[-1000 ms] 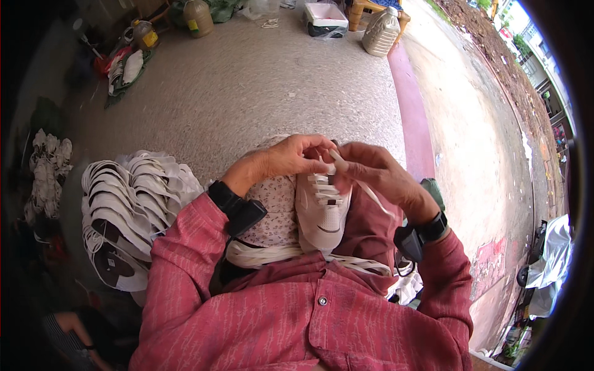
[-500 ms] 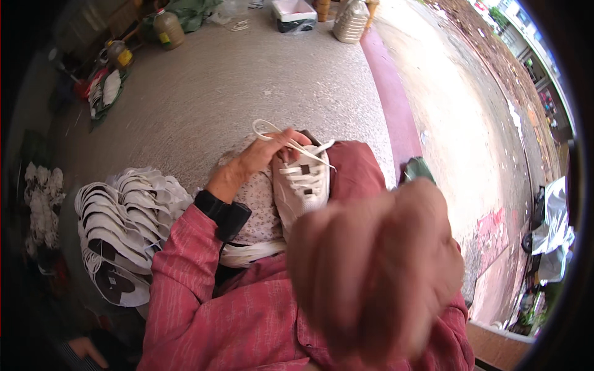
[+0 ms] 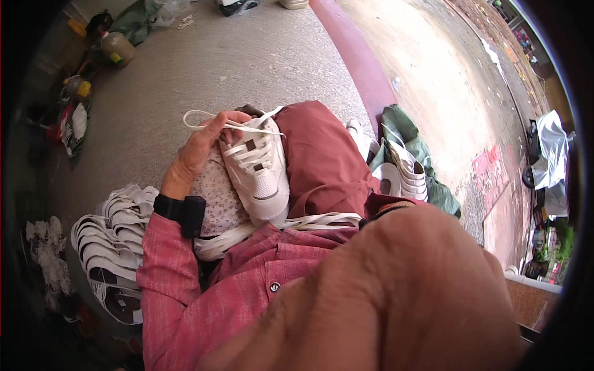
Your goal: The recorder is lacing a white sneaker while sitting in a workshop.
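Observation:
A white sneaker (image 3: 258, 176) rests on my lap with its toe toward me, its lace threaded in crossing rows. My left hand (image 3: 207, 145) is closed on the sneaker's far left side, and a loop of white shoelace (image 3: 197, 117) stands out by its thumb. The other lace end sticks up at the shoe's far right. Very near the camera, my right hand (image 3: 427, 284) fills the lower right; its back shows and its fingers are hidden. A bundle of loose white laces (image 3: 318, 221) lies across my lap, below the toe.
Stacked white shoe uppers (image 3: 108, 247) stand at my left. To my right, several white shoe parts (image 3: 405, 176) lie on green sheeting (image 3: 402, 127). Plastic jugs (image 3: 116, 49) stand at the far left, and a purple-red strip (image 3: 356, 52) runs along the floor.
The view has swung right, so the sneaker appears further left and shows its toe. My right hand has moved lower and closer to the camera. My left hand keeps its hold.

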